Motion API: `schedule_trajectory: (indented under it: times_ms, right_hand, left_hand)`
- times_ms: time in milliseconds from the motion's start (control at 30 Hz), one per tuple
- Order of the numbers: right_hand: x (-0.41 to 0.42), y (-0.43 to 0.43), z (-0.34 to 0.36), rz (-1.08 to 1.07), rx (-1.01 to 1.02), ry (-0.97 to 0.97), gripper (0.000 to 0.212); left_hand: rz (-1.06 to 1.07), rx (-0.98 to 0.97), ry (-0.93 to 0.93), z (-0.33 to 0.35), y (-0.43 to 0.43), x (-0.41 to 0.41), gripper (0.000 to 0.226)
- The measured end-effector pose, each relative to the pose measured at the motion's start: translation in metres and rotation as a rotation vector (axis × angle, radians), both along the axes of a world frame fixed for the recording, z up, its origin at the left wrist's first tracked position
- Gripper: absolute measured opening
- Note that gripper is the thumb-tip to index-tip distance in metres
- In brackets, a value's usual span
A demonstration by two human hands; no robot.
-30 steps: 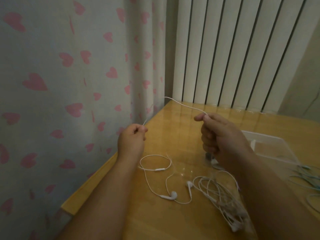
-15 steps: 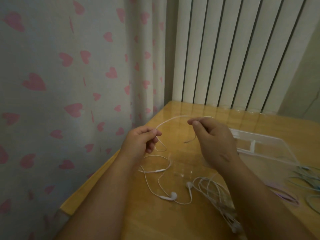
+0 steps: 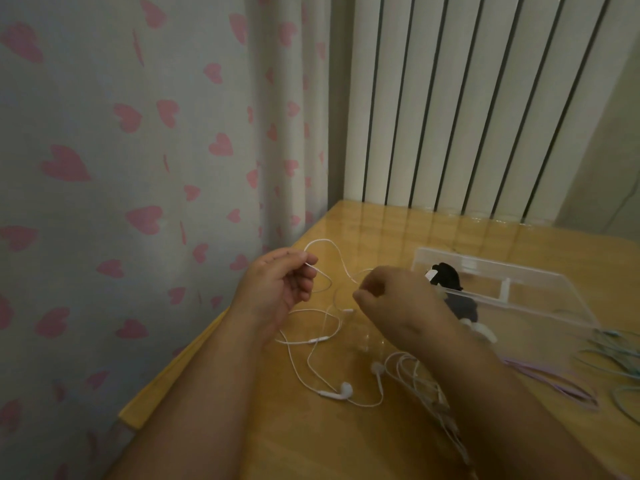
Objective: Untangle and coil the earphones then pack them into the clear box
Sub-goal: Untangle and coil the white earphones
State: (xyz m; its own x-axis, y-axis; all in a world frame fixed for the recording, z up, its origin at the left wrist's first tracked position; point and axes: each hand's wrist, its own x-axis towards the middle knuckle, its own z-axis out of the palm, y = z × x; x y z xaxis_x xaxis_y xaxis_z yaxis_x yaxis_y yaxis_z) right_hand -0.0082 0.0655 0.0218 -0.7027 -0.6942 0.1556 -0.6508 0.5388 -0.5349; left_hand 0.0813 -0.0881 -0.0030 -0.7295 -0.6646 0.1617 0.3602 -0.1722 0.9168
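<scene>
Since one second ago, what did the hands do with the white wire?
The right hand came in toward the left hand and lower, so the white wire, stretched out before, now sags in loops between them. Both keep their grip. The earbuds and the clear box stayed put.

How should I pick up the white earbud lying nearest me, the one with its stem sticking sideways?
The white earbud lies flat on the table, with its stem pointing left, apart from the tangled bundle. So probably pinch that thin stem, coming straight down from above; fingers should fit on both sides.
</scene>
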Motion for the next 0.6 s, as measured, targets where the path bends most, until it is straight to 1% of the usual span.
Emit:
schedule_trajectory:
  times_ms: [100, 167, 233, 267, 333, 367, 400, 533, 600]
  right_hand:
    - [0.003, -0.003, -0.006, 0.044, -0.084, -0.061, 0.009]
    - [0.006, -0.006, -0.011, 0.069, -0.139, -0.047, 0.007]
    - [0.007, -0.008, -0.014, 0.057, -0.240, -0.046, 0.006]
    - [0.007, -0.009, -0.014, 0.053, -0.291, -0.079, 0.013]
    - [0.009, -0.011, -0.015, 0.094, -0.356, -0.187, 0.039]
    - [0.010, -0.012, -0.016, 0.127, -0.359, -0.231, 0.051]
    - [0.011, -0.013, -0.016, 0.154, -0.352, -0.249, 0.057]
    - [0.004, -0.012, -0.022, 0.143, -0.236, -0.163, 0.056]
    - [-0.001, -0.012, -0.024, 0.112, -0.196, -0.084, 0.055]
  left_hand:
    - [-0.013, 0.050, 0.030, 0.002, 0.001, 0.001, 0.021]
    - [-0.025, 0.071, 0.039, 0.004, 0.002, 0.002, 0.020]
    - [-0.029, 0.072, 0.040, 0.005, 0.003, 0.002, 0.020]
    - [-0.028, 0.070, 0.037, 0.005, 0.003, 0.003, 0.020]
    - [-0.034, 0.070, 0.035, 0.006, 0.003, 0.003, 0.021]
    - [-0.040, 0.069, 0.035, 0.006, 0.003, 0.003, 0.021]
    - [-0.043, 0.069, 0.035, 0.006, 0.003, 0.004, 0.022]
    - [-0.028, 0.094, 0.041, 0.007, 0.004, 0.004, 0.021]
    - [-0.012, 0.114, 0.048, 0.007, 0.003, 0.003, 0.019]
